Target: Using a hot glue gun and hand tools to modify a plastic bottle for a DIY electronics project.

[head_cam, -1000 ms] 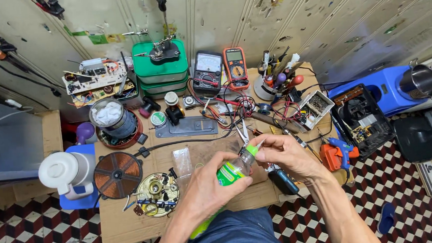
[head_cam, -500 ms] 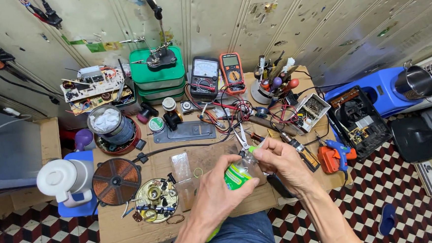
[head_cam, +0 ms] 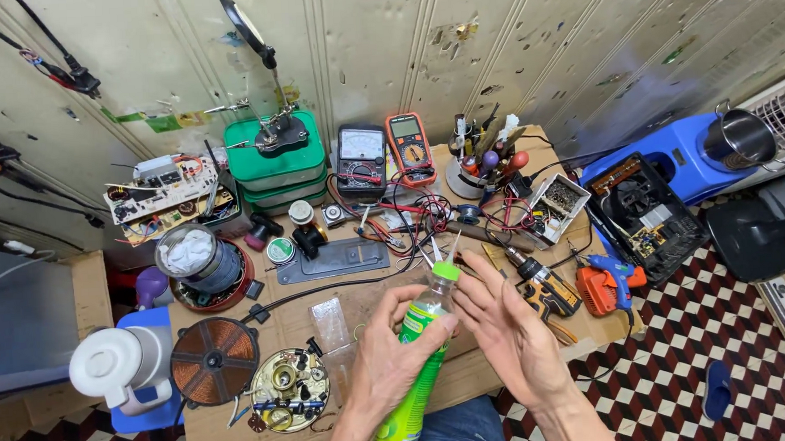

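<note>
Bottle (head_cam: 421, 371) first: a green plastic one with a green cap, held above the near edge of the bench (head_cam: 282, 329), its long axis running on a slant from the base at the lower left, close to the person's lap, up to the cap at the upper right, so that the mouth points away from the person and toward the wall. Just beyond the cap a pair of pale tweezers (head_cam: 441, 247) shows its two tips spread in a narrow V, though the view does not tell whether they lie on the bench or rest against the cap. The left hand (head_cam: 392, 350) comes up from below with the forearm rising out of the bottom edge; it is wrapped firmly round the upper body of the bottle, thumb on the near side and fingers curled over the label. The right hand (head_cam: 506, 331) stands just beside the neck, palm turned toward the bottle, fingers straight and spread, gripping nothing; its fingertips reach the height of the cap. Counted around them on the bench: two multimeters, one black (head_cam: 360, 159) and one orange (head_cam: 409, 148), standing side by side at the back; one stack of green tins (head_cam: 275, 168) with a magnifier stand on top; one copper coil disc (head_cam: 214, 360); one white kettle (head_cam: 118, 369); one blue-and-orange glue gun (head_cam: 607, 281).
</note>
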